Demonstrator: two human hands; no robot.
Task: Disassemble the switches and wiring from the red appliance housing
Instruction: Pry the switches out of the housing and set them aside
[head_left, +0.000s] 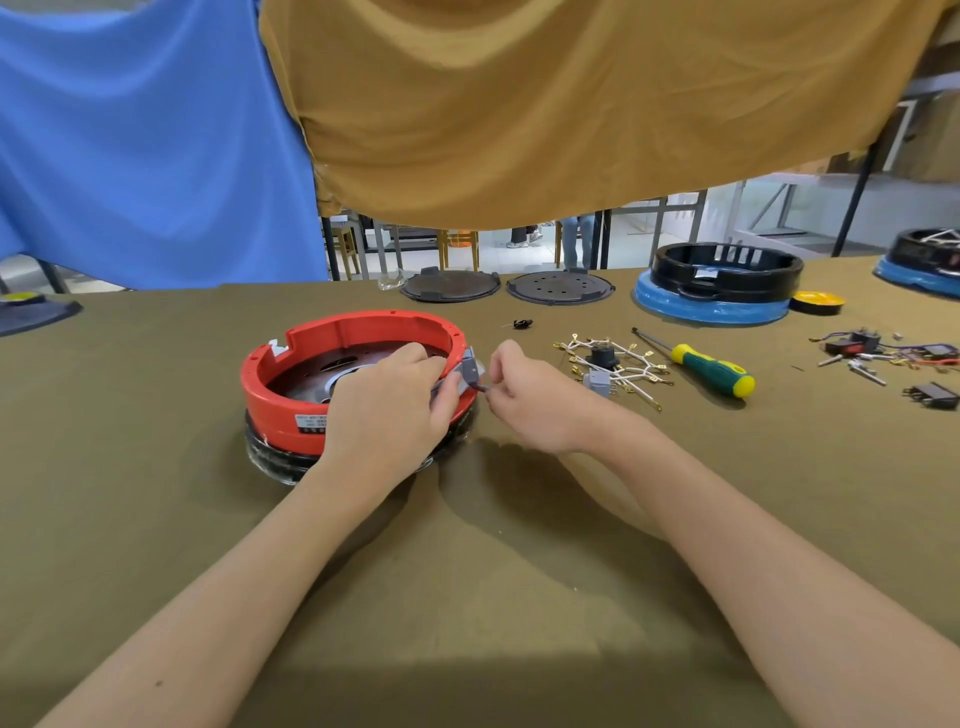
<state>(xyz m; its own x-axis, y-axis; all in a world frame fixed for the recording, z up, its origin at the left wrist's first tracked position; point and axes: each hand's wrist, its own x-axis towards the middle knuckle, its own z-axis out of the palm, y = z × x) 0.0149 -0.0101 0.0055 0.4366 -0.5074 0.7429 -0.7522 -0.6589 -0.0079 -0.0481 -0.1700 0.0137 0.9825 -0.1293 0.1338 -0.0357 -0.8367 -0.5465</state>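
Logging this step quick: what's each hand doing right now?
Left hand: grips the grey switch at the red housing rim.
Right hand: pinches a small dark part at the switch.

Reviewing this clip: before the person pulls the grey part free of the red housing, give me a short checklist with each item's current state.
1. Round red plastic housing steadied: ok, the left hand lies over its near-right rim.
2. Small grey switch block held: ok, the left hand's fingers grip it at the rim.
3. Right hand on the dark connector tip: ok, pinched beside the block.
4. Wires behind the block detached: cannot tell, hidden by the hands.
5. Green-and-yellow-handled screwdriver nearby: ok, lying on the olive cloth tabletop to the right.
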